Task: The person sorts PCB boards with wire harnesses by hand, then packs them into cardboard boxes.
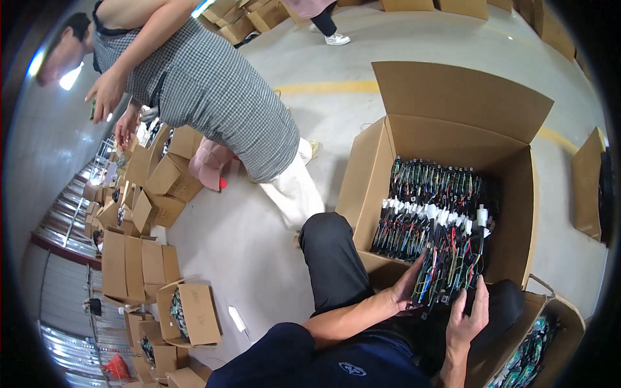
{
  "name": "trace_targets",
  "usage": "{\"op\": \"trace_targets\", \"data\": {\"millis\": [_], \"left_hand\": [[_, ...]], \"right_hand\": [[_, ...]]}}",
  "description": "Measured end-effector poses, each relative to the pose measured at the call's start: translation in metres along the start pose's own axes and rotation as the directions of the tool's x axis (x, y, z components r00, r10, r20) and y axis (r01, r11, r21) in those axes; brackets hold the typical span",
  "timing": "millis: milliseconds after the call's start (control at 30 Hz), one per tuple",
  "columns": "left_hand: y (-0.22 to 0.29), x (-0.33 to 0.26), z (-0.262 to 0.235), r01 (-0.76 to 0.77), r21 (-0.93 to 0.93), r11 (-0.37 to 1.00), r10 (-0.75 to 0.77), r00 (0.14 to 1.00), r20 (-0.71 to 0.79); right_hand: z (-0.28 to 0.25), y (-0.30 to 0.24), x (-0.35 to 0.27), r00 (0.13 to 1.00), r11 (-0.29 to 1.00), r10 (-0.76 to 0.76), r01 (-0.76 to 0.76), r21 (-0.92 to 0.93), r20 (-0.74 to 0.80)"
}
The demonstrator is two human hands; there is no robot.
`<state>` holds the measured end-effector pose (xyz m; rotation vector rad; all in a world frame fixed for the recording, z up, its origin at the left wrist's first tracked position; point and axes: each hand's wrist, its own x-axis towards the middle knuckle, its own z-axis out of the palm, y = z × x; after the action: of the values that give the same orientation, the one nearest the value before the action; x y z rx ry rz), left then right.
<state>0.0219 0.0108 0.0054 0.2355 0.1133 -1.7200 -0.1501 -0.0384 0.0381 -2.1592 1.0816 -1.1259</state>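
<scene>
Between my hands is a thick bundle of wired circuit boards [449, 262], dark strips with many coloured wires and white connectors at the top. It stands tilted over the near edge of an open cardboard box [446, 132]. My left hand [406, 286] grips the bundle's left side, its fingers partly hidden behind it. At the lower right side, my right hand [469, 313] holds it with thumb and fingers raised against it. Inside the box, behind the bundle, similar wired boards [430, 181] stand packed in tight rows.
Beside my right leg, another open box [563, 323] holds green boards. A person in a checked top [207, 90] bends over boxes [171, 178] at left. A white stick-like object [237, 319] lies on the floor. Another box [587, 187] stands far right.
</scene>
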Motion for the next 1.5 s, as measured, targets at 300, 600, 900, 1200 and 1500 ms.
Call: {"op": "trace_targets", "data": {"millis": [300, 600, 900, 1200, 1500], "left_hand": [[0.033, 0.005, -0.021, -0.168, 0.217, 0.962, 0.213, 0.955, -0.204], [0.012, 0.009, -0.011, -0.159, 0.424, 0.892, 0.230, 0.966, -0.121], [0.004, 0.011, -0.027, 0.021, -0.073, 0.997, -0.013, 0.995, 0.103], [0.006, 0.014, -0.007, -0.265, 0.276, 0.924, 0.289, 0.956, -0.049], [-0.004, 0.017, -0.010, -0.216, 0.217, 0.952, 0.238, 0.968, -0.081]], "right_hand": [[0.007, -0.027, 0.029, 0.885, 0.816, 0.461, -0.452, 0.361, 0.064], [0.002, -0.014, 0.036, 0.871, 0.702, 0.476, -0.459, 0.545, 0.122], [0.004, -0.011, 0.034, 0.819, 0.656, 0.554, -0.539, 0.528, 0.149], [0.023, -0.012, 0.010, 0.989, 0.988, 0.112, -0.121, 0.091, 0.096], [0.017, -0.005, -0.013, 0.997, 0.984, 0.064, -0.071, 0.161, 0.051]]}}
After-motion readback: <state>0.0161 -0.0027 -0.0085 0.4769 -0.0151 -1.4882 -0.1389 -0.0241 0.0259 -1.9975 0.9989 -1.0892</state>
